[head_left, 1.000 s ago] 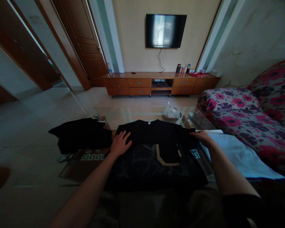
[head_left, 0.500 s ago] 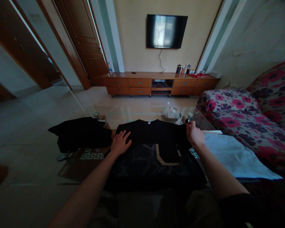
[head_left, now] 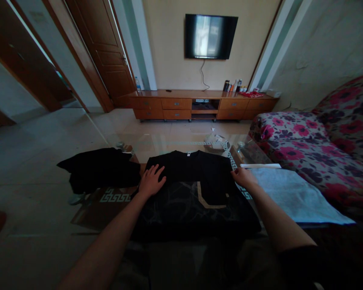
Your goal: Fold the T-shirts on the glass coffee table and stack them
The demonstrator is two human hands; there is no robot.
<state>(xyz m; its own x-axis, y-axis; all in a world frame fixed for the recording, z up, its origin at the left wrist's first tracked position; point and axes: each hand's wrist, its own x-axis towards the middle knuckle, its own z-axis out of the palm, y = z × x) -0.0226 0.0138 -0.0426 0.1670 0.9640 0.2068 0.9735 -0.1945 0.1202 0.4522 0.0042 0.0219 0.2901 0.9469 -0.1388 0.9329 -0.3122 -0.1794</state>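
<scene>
A black T-shirt (head_left: 184, 169) with a white neck label and a tan angular line on its patterned front lies across the glass table, its collar at the far side. My left hand (head_left: 153, 180) rests flat on its left shoulder part, fingers spread. At the shirt's right edge, my right hand (head_left: 243, 177) is closed, its fingertips pinching the black cloth there; the fingertips are partly hidden. The right sleeve no longer sticks out past that edge. Beside the shirt on the left lies a dark bundled garment (head_left: 99, 169).
A light blue cloth (head_left: 293, 195) with a white roll-like strip (head_left: 260, 165) lies to the right. Behind the shirt is a clear bag with crumpled paper (head_left: 216, 141). A floral sofa (head_left: 302, 149) stands at the right, a TV cabinet (head_left: 177, 104) by the far wall.
My right hand has moved left and down, and the shirt's right sleeve, which stuck out under it, is now tucked in along the edge. My left hand stays in place on the shirt.
</scene>
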